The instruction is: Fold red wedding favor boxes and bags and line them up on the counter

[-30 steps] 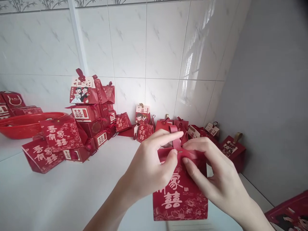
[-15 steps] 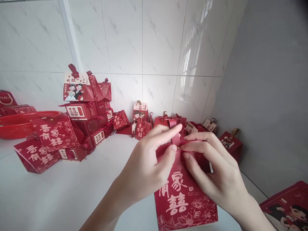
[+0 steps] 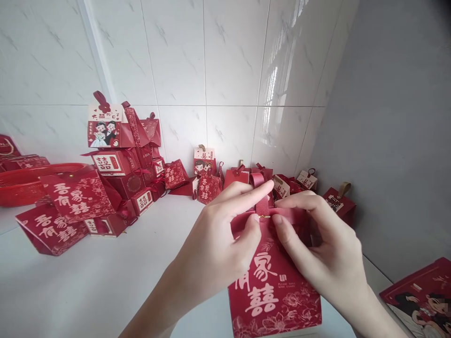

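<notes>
A red paper gift box (image 3: 275, 291) with pale Chinese characters and a flower pattern stands upright on the white counter (image 3: 105, 277) right in front of me. My left hand (image 3: 220, 246) pinches the left side of its folded top, thumb in front and forefinger stretched over the red ribbon loop (image 3: 259, 185) on top. My right hand (image 3: 324, 253) pinches the right side of the same top edge. Both thumbs meet near a small gold clasp (image 3: 265, 216) at the middle.
A pile of similar red boxes (image 3: 116, 173) leans against the tiled wall at the left, beside a red plastic basin (image 3: 24, 180). More small red boxes (image 3: 243, 176) line the back corner. A flat printed box (image 3: 423, 295) lies at the lower right.
The box and both hands have shifted slightly as my view tilted down. My fingers have worked closer together on the top flap around the clasp.
</notes>
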`<state>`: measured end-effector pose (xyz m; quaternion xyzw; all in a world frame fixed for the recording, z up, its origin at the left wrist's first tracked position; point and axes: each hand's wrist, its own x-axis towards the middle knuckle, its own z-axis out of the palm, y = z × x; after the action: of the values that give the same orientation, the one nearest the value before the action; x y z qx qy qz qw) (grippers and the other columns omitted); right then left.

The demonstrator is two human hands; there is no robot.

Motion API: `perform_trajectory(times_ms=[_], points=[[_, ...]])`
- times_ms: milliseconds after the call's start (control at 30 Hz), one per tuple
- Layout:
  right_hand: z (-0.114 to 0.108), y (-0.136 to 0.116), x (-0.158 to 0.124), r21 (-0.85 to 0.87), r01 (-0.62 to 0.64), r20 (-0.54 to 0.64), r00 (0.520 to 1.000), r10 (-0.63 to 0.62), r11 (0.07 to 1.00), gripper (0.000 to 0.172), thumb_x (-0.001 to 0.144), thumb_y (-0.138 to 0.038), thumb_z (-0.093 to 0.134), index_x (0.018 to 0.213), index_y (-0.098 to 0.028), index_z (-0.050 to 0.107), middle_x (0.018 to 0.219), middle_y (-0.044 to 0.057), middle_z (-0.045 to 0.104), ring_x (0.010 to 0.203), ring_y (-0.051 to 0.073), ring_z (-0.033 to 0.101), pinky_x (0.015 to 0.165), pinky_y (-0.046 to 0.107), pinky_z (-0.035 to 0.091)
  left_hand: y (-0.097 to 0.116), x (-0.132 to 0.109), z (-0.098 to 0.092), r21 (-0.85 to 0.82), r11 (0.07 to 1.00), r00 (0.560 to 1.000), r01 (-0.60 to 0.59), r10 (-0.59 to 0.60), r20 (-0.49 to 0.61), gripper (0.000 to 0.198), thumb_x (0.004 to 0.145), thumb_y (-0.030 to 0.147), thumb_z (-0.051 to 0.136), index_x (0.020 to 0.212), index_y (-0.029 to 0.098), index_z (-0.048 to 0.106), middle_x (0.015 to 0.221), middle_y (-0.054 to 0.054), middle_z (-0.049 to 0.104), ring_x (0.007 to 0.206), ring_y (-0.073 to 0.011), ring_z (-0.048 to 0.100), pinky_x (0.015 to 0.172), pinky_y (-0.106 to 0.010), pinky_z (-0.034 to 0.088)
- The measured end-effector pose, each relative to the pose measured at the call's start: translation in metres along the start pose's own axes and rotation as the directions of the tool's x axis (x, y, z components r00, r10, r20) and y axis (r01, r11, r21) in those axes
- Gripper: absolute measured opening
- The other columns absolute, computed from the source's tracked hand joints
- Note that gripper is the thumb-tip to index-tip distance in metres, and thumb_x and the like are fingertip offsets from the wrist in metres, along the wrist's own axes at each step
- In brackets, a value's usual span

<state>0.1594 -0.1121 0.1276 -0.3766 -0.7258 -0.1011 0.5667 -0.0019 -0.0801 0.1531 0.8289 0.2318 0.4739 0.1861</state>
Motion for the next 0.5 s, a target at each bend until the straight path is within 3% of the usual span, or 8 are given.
perform_trajectory(times_ms=[167, 333, 500], points=[[0.0004, -0.0026, -0.0003, -0.014, -0.043, 0.012, 0.999, 0.043, 0.999, 0.006, 0.088, -0.013, 0.054, 0.090, -0.018, 0.057, 0.084, 0.001, 0.057, 0.074, 0.013, 0.054, 0.063, 0.026, 0.043, 0.0009, -0.0008, 0.0010, -0.023, 0.999, 1.000, 0.024, -0.024, 0.007, 0.046, 0.085, 0.009, 0.047, 0.128, 0.024, 0.054, 0.105, -0.002, 0.063, 0.100, -0.0135, 0.060, 0.083, -0.021, 0.053], [-0.0019, -0.0062, -0.0016, -0.030, -0.067, 0.004, 0.998, 0.067, 0.997, 0.004, 0.088, -0.015, 0.054, 0.088, -0.019, 0.056, 0.083, 0.000, 0.057, 0.073, 0.013, 0.054, 0.062, 0.026, 0.042, 0.0011, -0.0025, 0.0009, -0.035, 0.999, 1.000, 0.002, -0.001, 0.014, 0.046, 0.084, 0.009, 0.048, 0.128, 0.022, 0.054, 0.111, -0.004, 0.061, 0.105, -0.0147, 0.058, 0.082, -0.020, 0.054], [-0.0063, -0.0079, -0.0006, -0.061, -0.087, 0.033, 0.995, 0.089, 0.994, 0.004, 0.088, -0.017, 0.054, 0.088, -0.020, 0.057, 0.084, 0.001, 0.059, 0.073, 0.015, 0.056, 0.063, 0.026, 0.043, 0.0012, -0.0042, 0.0004, -0.059, 0.998, 0.998, 0.020, -0.017, 0.055, 0.047, 0.085, 0.010, 0.046, 0.129, 0.026, 0.052, 0.113, -0.003, 0.060, 0.101, -0.0141, 0.059, 0.070, -0.017, 0.055]])
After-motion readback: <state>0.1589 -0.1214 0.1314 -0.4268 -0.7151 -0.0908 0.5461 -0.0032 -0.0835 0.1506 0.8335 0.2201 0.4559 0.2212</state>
